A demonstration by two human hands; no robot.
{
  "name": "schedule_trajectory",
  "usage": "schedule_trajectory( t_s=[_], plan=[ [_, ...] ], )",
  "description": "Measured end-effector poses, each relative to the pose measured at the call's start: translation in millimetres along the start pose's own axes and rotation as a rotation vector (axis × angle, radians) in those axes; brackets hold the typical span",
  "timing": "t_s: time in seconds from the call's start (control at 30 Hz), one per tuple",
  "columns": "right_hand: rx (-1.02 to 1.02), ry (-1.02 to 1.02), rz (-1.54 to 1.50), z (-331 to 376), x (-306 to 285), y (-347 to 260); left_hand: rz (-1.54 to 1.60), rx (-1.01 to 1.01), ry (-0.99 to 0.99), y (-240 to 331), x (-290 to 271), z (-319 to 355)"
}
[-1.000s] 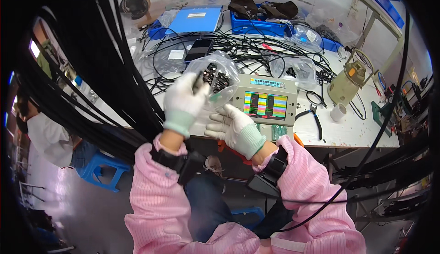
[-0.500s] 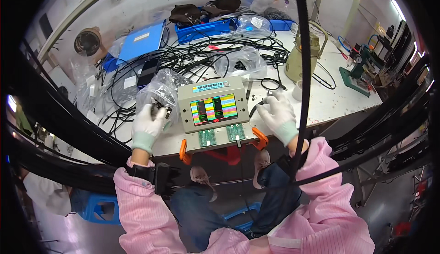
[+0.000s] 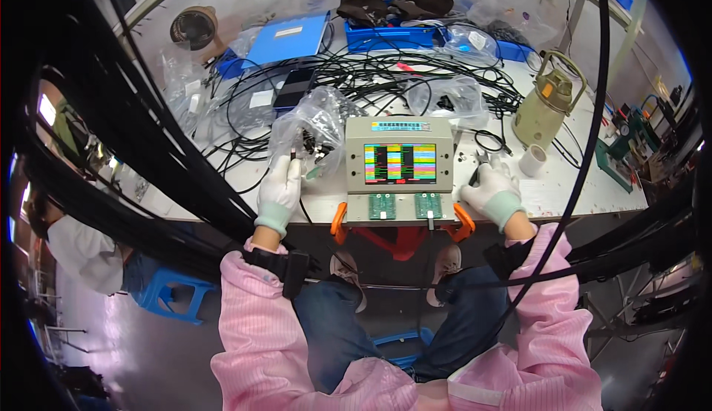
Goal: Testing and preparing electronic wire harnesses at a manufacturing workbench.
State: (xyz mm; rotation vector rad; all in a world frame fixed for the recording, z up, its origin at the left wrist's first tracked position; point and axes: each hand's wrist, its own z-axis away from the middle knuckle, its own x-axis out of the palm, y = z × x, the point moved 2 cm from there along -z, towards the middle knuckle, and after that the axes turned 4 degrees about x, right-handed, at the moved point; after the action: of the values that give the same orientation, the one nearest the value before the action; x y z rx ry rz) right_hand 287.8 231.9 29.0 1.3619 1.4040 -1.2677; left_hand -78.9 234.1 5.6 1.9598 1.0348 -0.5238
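My left hand (image 3: 279, 191), in a white glove, is closed in a pinch on a small dark cable connector (image 3: 294, 154). It is beside an open clear plastic bag (image 3: 302, 120) with small dark parts in it. My gloved right hand (image 3: 492, 190) rests low over the table, its fingers closed around a slim dark thing (image 3: 475, 178) whose kind I cannot make out. Between my hands stands a grey tester box (image 3: 359, 179) with a lit, colour-striped screen (image 3: 400, 163). Two green circuit boards (image 3: 383, 206) sit on its front ledge, and a cable plugs in at the right one.
Orange clamps (image 3: 338, 223) flank the tester at the table edge. Black cables (image 3: 371, 77) tangle behind it, near a blue folder (image 3: 289, 37) and a blue bin (image 3: 391, 38). At the right are a white ring (image 3: 532, 160), a khaki jug (image 3: 547, 107) and a green press (image 3: 619, 155).
The view has swung left, so everything sits further right. My left hand has drawn back from the bag's contents, with the connector in its fingertips. The screen's display has changed.
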Motion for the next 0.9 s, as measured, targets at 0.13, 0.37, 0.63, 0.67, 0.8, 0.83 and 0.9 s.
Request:
schedule_trajectory(
  t_s=[0.13, 0.37, 0.63, 0.67, 0.8, 0.83, 0.9],
  plan=[
    [0.071, -0.338, 0.058, -6.4, -10.2, 9.2, -0.258, 0.053, 0.083, 34.6, -9.8, 1.9],
    [-0.067, -0.364, 0.090, 2.6, -9.2, 27.0, 0.194, -0.071, 0.146, 39.4, -10.3, 26.7],
    [0.020, -0.073, 0.072, -1.3, 28.5, 35.8, 0.212, -0.206, 0.183, 53.4, -58.8, 48.0],
    [-0.135, 0.192, 0.199, -8.5, 69.4, 78.9, 0.141, -0.263, 0.101, 63.0, -57.5, 48.0],
    [-0.414, 0.269, -0.086, -10.8, 75.2, 133.5, 0.166, -0.018, 0.060, 61.4, -49.4, 55.3],
    [-0.412, 0.270, 0.033, -12.9, 73.7, 146.5, 0.265, -0.066, 0.078, 64.3, -50.1, 52.9],
    [-0.444, 0.334, 0.185, -20.0, 85.6, 178.5, 0.376, -0.111, 0.118, 77.2, -63.0, 53.6]
  ],
)
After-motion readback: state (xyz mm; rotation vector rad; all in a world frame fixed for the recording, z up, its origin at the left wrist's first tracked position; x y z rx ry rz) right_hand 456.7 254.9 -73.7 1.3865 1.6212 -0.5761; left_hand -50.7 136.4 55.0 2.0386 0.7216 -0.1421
